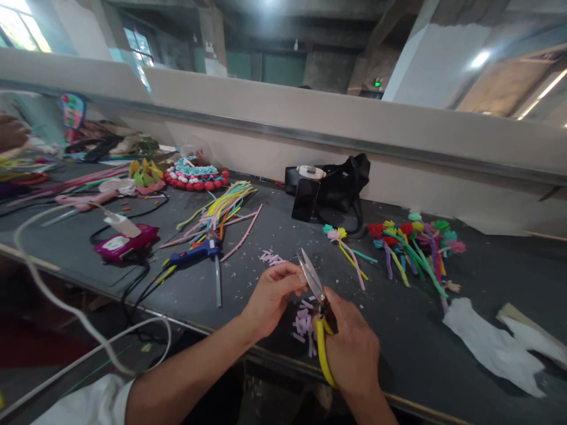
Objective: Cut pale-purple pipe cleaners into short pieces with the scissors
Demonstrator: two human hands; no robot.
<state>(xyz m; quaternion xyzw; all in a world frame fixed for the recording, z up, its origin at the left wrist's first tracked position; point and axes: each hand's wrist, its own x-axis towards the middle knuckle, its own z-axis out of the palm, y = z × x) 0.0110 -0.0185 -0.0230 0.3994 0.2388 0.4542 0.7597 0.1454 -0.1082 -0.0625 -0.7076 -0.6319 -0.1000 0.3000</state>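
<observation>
My right hand (354, 342) grips a pair of scissors (313, 277) with yellow handles, its blades slightly apart and pointing up and away. Fingers pinched together, my left hand (277, 295) is beside the blades; whatever is between the fingertips is too small or hidden to make out. Below the scissors, partly behind my right hand, lies a pile of short lilac pieces (303, 323). A smaller group of similar lilac pieces (271, 258) is just beyond my left hand.
A blue glue gun (195, 252), pipe cleaners (228, 203) and a magenta power strip (126, 242) lie left. Behind are a phone (305, 199) and black bag (341, 186). Pipe-cleaner flowers (411, 236) and white cloth (491, 342) are right. Another person's hand (12, 133) shows far left.
</observation>
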